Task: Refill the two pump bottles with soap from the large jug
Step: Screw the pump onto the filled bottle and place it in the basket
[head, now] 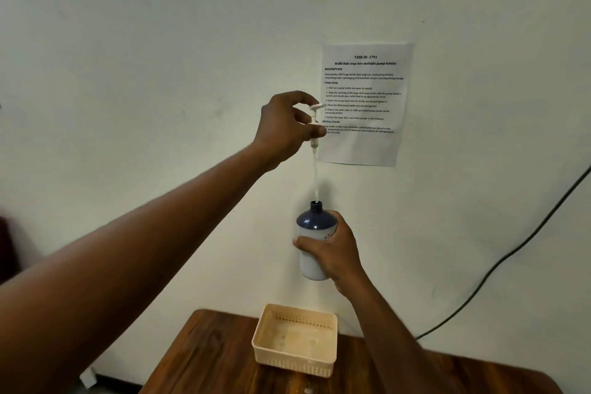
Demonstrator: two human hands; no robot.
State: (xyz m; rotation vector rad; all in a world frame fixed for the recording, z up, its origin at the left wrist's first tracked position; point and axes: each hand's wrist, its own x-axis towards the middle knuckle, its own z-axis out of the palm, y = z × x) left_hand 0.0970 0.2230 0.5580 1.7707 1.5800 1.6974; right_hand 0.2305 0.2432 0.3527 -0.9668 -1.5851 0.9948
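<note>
Pump bottle (315, 245) is up in the air in front of the wall, well above the tabletop (204, 358), upright, my right hand (332, 253) wrapped round its middle, fingers curled tight on it. White body, dark blue shoulder and neck, mouth uncovered; soap level not visible through the plastic. Directly above my right fingers, my left hand (287, 128) pinches the pump head (314, 118), thumb and fingertips closed on the white collar. Its thin tube hangs straight down, tip right at the bottle mouth. I'd say I hold the two in line like this so the tube clears or enters the neck without bending; whether it is going in or coming out I can't tell. Below my right fingers a beige basket (295, 341) sits on the tabletop, probably for finished bottles. Jug not in view. Instruction sheet (364, 105) on the wall behind my left fingers, black cable (511, 253) off right.
</note>
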